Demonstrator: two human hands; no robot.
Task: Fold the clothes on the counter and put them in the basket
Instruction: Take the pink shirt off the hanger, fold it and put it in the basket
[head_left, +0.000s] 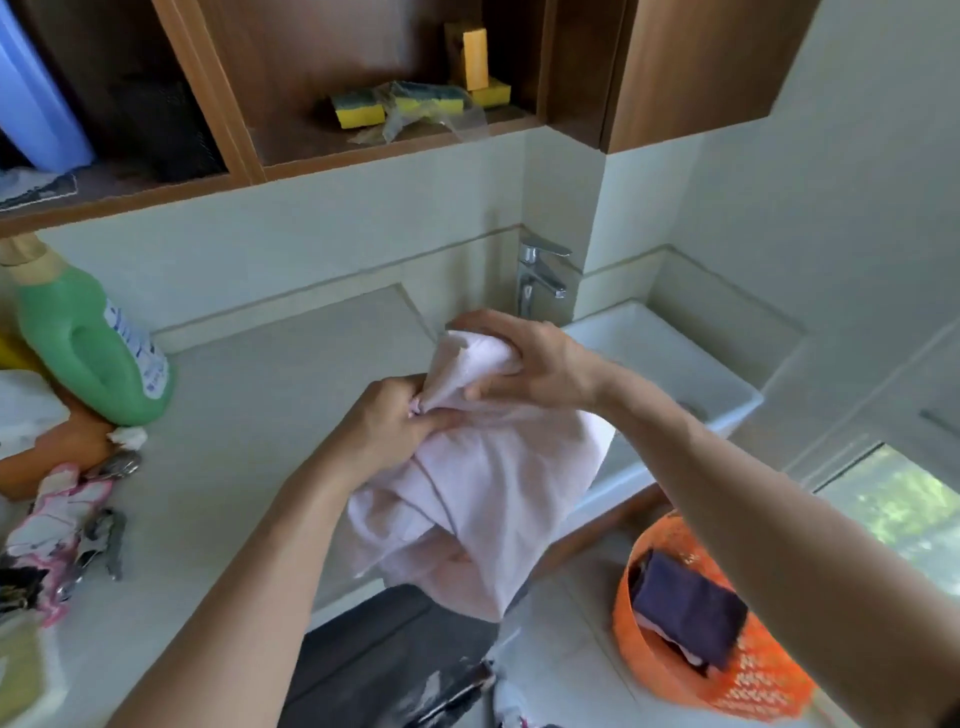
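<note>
Pink cloth (483, 483) hangs bunched over the counter (249, 415) edge, gripped by the left hand (387, 421) and right hand (524, 358), so find two corners, pull it flat, then fold it for the orange basket (727, 680)

We cannot read the label (139, 345) on the green bottle (72, 338); it is too blurry. The pile of clothes (57, 530) on the left runs off the picture's edge. The pink cloth (483, 493) hides the fingertips of our left hand (387, 418). Our right arm (753, 499) covers the far side of the orange basket (626, 618).
</note>
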